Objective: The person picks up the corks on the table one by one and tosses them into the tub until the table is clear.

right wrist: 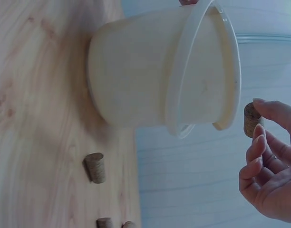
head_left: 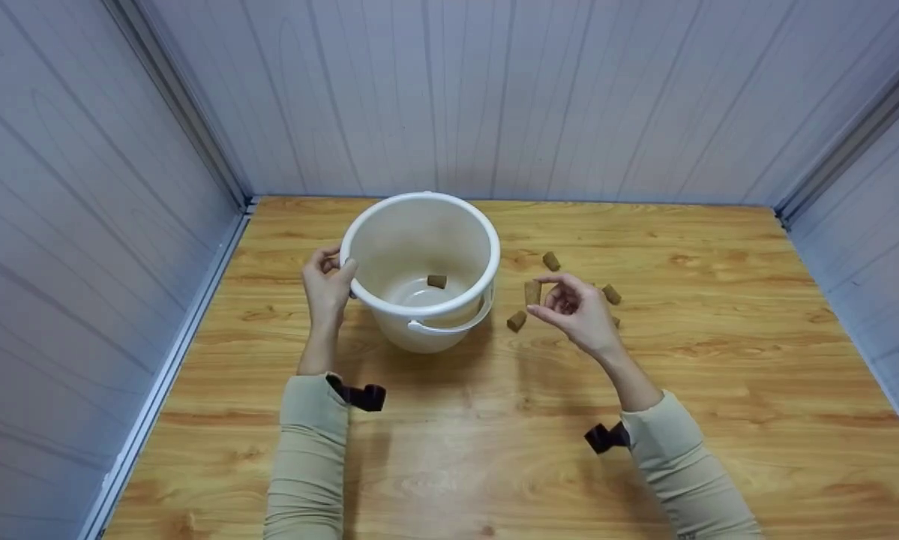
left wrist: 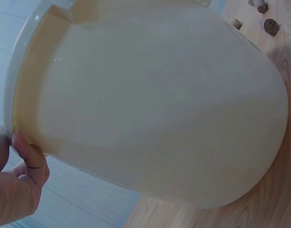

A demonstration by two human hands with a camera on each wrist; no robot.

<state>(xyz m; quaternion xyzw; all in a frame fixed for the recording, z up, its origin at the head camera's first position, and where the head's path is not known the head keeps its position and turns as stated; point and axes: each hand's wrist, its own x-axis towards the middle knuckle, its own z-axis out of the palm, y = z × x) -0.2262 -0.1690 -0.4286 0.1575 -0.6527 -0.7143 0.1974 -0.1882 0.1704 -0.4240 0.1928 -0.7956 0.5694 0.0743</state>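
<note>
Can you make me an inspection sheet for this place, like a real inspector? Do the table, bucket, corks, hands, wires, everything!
Surface: table with a wood-grain top.
Bucket: white bucket on the table, one inside cork visible.
Corks: loose corks lie beside the bucket; the right hand partly hides some.
Clutter: nothing seen.
Left hand: grips the bucket's rim.
Right hand: pinches a held cork above the table, outside the bucket.
Cables: nothing seen.
Surroundings: pale, streaked walls on three sides.

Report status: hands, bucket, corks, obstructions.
Left hand gripping bucket rim. Right hand pinching cork, outside bucket. One cork inside, others loose on table. Handle down, nothing seen blocking opening.
</note>
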